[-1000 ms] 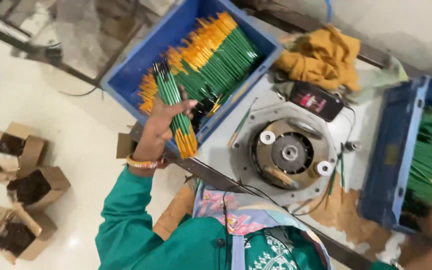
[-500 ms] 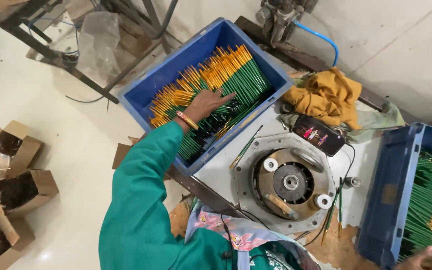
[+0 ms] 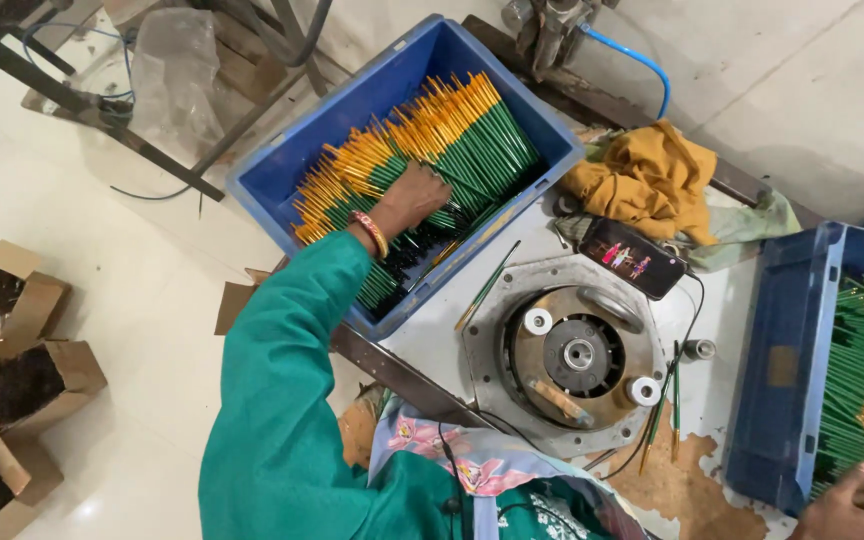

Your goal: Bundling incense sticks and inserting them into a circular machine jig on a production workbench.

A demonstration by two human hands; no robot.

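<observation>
Left hand [image 3: 414, 193] now deeper in left bin [image 3: 282, 180], down among green-and-yellow sticks [image 3: 452, 140]; fingers curl into pile, grip unclear. Right hand [image 3: 852, 505] at right bin [image 3: 782, 370] corner, fingers hidden, cannot tell. Round metal machine [image 3: 577, 355] sits between bins on surface [image 3: 432, 335].

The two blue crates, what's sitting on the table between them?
In the head view, between the left blue crate and the right blue crate lie a round metal machine plate, a phone and a yellow cloth.
</observation>
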